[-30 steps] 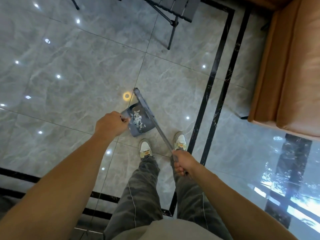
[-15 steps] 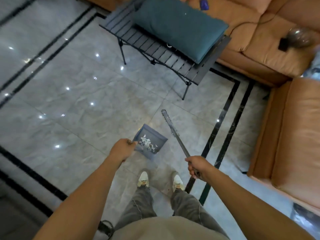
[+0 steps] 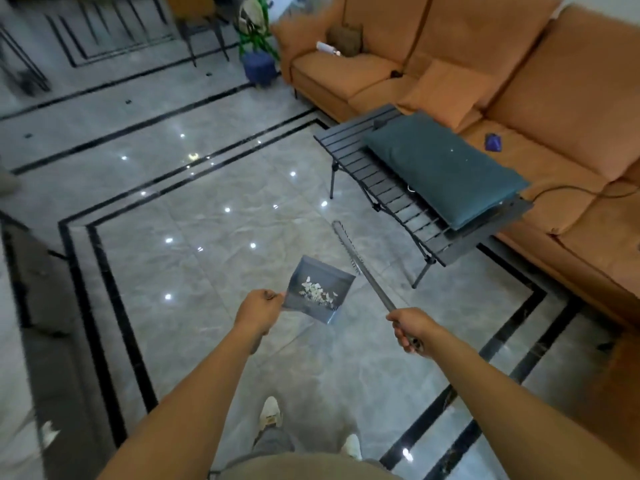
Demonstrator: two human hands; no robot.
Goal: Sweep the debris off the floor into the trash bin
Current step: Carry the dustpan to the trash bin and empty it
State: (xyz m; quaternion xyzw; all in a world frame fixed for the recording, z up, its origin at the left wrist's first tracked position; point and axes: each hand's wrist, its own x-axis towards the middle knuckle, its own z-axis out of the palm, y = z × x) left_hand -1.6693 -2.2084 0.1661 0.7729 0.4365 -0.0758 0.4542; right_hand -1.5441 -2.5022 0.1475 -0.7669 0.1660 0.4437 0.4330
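Note:
My left hand grips the near edge of a grey dustpan, held off the glossy grey floor. A small pile of white debris lies in the pan. My right hand is closed around the handle of a thin grey broom, whose brush head points away toward the low table. The broom runs just right of the dustpan without touching it. No trash bin is in view.
A low black slatted table with a teal cushion stands ahead on the right. An orange sofa wraps behind it. A blue stool and chair legs stand at the far end. Black inlay lines cross the floor.
The view has swung up from my feet to take in the room. Dustpan and broom have lifted off the floor and now stay in my hands, with the debris in the pan.

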